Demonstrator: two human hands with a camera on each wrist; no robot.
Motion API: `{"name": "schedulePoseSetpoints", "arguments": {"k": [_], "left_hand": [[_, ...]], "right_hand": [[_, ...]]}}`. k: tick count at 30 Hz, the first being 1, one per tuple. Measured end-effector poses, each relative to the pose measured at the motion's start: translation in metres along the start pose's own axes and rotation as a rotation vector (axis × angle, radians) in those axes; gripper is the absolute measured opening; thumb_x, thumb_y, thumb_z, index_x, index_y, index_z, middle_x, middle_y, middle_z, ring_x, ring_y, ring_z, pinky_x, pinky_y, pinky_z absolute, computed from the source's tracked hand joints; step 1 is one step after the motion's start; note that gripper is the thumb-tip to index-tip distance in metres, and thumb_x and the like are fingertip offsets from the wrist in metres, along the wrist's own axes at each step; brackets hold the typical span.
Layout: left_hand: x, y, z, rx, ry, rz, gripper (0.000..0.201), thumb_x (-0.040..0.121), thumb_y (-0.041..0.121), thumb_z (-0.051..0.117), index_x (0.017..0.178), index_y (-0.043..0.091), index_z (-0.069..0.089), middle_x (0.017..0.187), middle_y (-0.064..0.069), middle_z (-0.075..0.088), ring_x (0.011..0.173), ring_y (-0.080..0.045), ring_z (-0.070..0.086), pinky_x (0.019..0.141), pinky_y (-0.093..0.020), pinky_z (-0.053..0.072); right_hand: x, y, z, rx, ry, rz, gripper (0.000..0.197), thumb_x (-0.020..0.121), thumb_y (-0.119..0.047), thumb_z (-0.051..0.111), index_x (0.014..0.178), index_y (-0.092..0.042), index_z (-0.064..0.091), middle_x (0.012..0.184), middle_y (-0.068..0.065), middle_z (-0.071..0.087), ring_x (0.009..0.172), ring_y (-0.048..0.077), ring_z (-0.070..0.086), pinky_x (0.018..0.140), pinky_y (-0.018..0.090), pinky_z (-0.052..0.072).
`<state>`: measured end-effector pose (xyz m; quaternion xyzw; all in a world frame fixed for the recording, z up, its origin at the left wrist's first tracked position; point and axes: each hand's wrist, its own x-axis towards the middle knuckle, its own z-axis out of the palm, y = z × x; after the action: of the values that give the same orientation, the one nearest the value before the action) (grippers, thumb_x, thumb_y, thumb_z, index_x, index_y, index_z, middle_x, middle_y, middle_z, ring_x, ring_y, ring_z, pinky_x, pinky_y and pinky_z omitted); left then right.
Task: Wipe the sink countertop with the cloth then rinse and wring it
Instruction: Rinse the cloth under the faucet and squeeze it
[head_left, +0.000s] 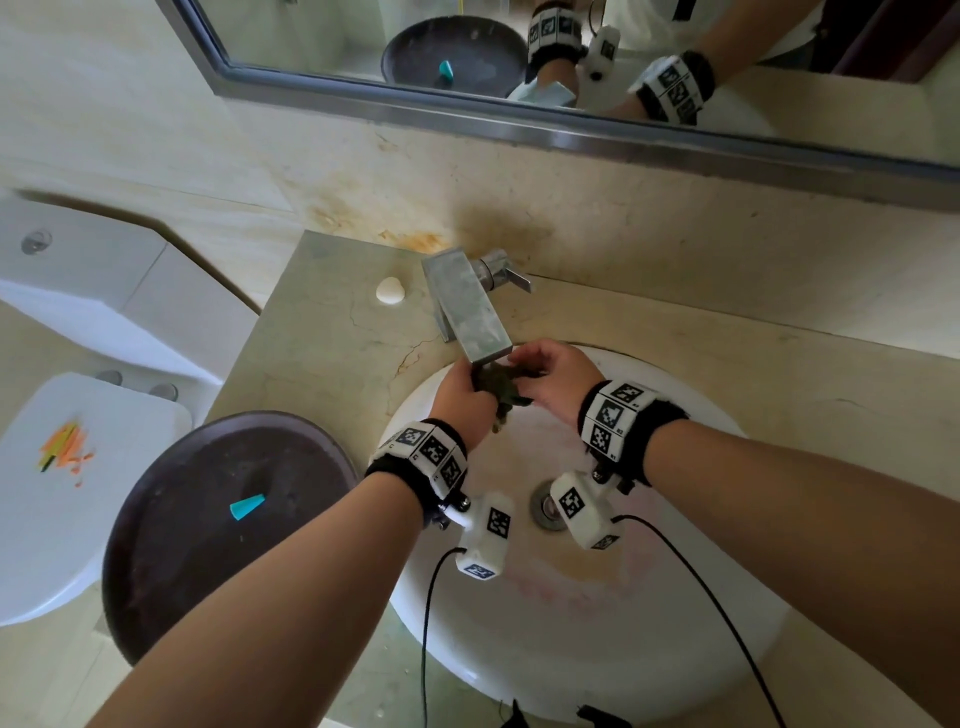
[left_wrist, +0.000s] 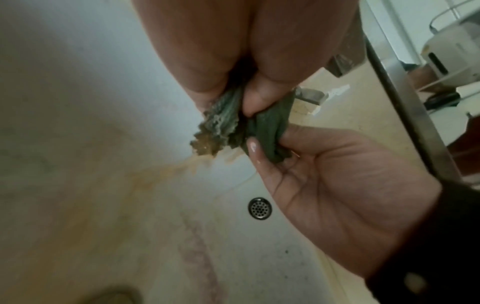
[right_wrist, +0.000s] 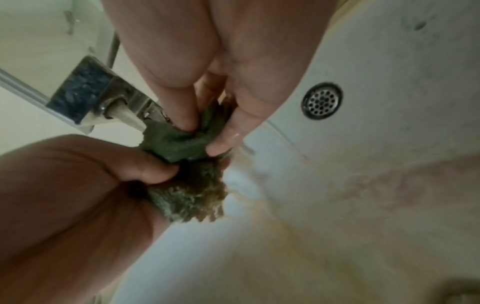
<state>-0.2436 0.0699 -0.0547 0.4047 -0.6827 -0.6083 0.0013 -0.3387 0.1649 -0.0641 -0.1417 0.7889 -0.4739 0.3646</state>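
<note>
Over the white sink (head_left: 675, 649), both hands hold a wet dark green cloth (head_left: 500, 388) right under the square metal faucet (head_left: 467, 306). My left hand (head_left: 467, 387) grips one bunched end; its frayed tip hangs below the fist. My right hand (head_left: 524, 374) pinches the other end between thumb and fingers. In the left wrist view the cloth (left_wrist: 270, 127) is twisted between the hands, and brownish water runs off its tip. In the right wrist view water pours from the spout onto the cloth (right_wrist: 179, 142). The beige stone countertop (head_left: 322, 353) surrounds the sink.
A dark round basin (head_left: 208, 545) with a small teal piece (head_left: 248, 506) stands on the counter's left. A white soap-like lump (head_left: 389, 289) lies behind it, beside the faucet lever (head_left: 511, 278). A toilet (head_left: 78, 493) is at far left, a mirror (head_left: 519, 104) above.
</note>
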Motion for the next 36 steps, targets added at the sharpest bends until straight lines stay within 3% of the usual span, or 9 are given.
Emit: {"name": "schedulePoseSetpoints", "arguments": {"k": [4, 10, 14, 19, 21, 25, 29, 31, 36], "left_hand": [[-0.003, 0.005, 0.003, -0.287, 0.057, -0.082, 0.042, 0.084, -0.016, 0.040, 0.115, 0.012, 0.051, 0.078, -0.013, 0.062, 0.062, -0.024, 0.058, 0.062, -0.037, 0.050], [0.002, -0.004, 0.000, -0.473, 0.054, -0.121, 0.051, 0.078, -0.021, 0.038, 0.113, 0.006, 0.061, 0.088, -0.018, 0.067, 0.070, -0.029, 0.063, 0.065, -0.041, 0.051], [0.006, -0.001, 0.000, -0.453, 0.030, -0.109, 0.040, 0.084, -0.016, 0.045, 0.103, 0.015, 0.063, 0.099, -0.016, 0.068, 0.090, -0.027, 0.068, 0.083, -0.042, 0.056], [0.008, 0.002, -0.002, -0.362, -0.010, -0.098, 0.033, 0.081, -0.009, 0.058, 0.110, 0.007, 0.061, 0.100, -0.016, 0.070, 0.094, -0.030, 0.069, 0.090, -0.050, 0.054], [0.005, 0.004, -0.002, -0.363, -0.029, -0.112, 0.038, 0.081, -0.009, 0.056, 0.117, 0.004, 0.058, 0.106, -0.019, 0.068, 0.096, -0.032, 0.068, 0.089, -0.052, 0.054], [0.001, 0.011, -0.004, -0.354, -0.114, -0.115, 0.043, 0.084, -0.014, 0.042, 0.123, 0.001, 0.050, 0.102, -0.020, 0.062, 0.083, -0.031, 0.062, 0.071, -0.043, 0.058], [0.007, 0.010, -0.015, 0.107, -0.084, 0.015, 0.047, 0.080, -0.009, 0.047, 0.121, 0.009, 0.058, 0.104, -0.009, 0.065, 0.094, -0.025, 0.059, 0.086, -0.040, 0.050], [0.005, 0.007, -0.019, 0.237, -0.076, 0.034, 0.053, 0.079, -0.008, 0.048, 0.127, 0.013, 0.053, 0.108, -0.006, 0.064, 0.097, -0.025, 0.061, 0.086, -0.040, 0.053], [-0.006, 0.010, -0.020, 0.087, -0.174, 0.063, 0.038, 0.080, -0.001, 0.053, 0.115, 0.014, 0.055, 0.091, 0.000, 0.061, 0.077, -0.019, 0.056, 0.068, -0.032, 0.049]], "right_hand": [[-0.003, -0.003, 0.008, -0.083, 0.051, 0.014, 0.026, 0.083, -0.003, 0.065, 0.105, -0.015, 0.065, 0.102, -0.001, 0.067, 0.093, 0.014, 0.062, 0.073, 0.015, 0.049], [-0.003, -0.001, 0.010, -0.317, -0.007, 0.109, 0.026, 0.086, -0.033, 0.061, 0.108, -0.020, 0.055, 0.096, 0.001, 0.066, 0.088, 0.021, 0.063, 0.072, 0.030, 0.049], [-0.009, -0.004, 0.018, -0.113, -0.171, 0.208, 0.059, 0.079, -0.014, 0.065, 0.128, -0.016, 0.031, 0.110, 0.014, 0.059, 0.097, 0.030, 0.063, 0.089, 0.045, 0.054], [-0.007, 0.000, 0.033, 0.068, -0.199, 0.253, 0.087, 0.061, -0.010, 0.069, 0.128, -0.028, 0.016, 0.114, 0.022, 0.054, 0.094, 0.032, 0.065, 0.085, 0.044, 0.056], [-0.007, -0.005, 0.032, 0.164, -0.184, 0.258, 0.080, 0.073, 0.004, 0.066, 0.131, -0.024, 0.018, 0.116, 0.020, 0.051, 0.097, 0.035, 0.065, 0.081, 0.045, 0.058], [-0.008, -0.014, 0.028, -0.044, -0.088, 0.206, 0.056, 0.086, 0.000, 0.058, 0.132, -0.013, 0.027, 0.114, 0.017, 0.056, 0.075, 0.022, 0.058, 0.046, 0.020, 0.047], [0.000, -0.022, 0.022, -0.461, -0.084, 0.128, 0.027, 0.094, -0.010, 0.050, 0.119, -0.004, 0.057, 0.104, 0.012, 0.065, 0.090, 0.027, 0.060, 0.066, 0.025, 0.045], [0.002, -0.025, 0.022, -0.529, -0.150, 0.149, 0.021, 0.095, -0.013, 0.048, 0.108, -0.004, 0.061, 0.084, 0.006, 0.060, 0.087, 0.028, 0.057, 0.071, 0.030, 0.041], [0.000, -0.027, 0.026, -0.534, -0.178, 0.193, 0.021, 0.095, -0.017, 0.051, 0.109, -0.005, 0.063, 0.094, 0.010, 0.060, 0.087, 0.026, 0.055, 0.075, 0.031, 0.043]]}}
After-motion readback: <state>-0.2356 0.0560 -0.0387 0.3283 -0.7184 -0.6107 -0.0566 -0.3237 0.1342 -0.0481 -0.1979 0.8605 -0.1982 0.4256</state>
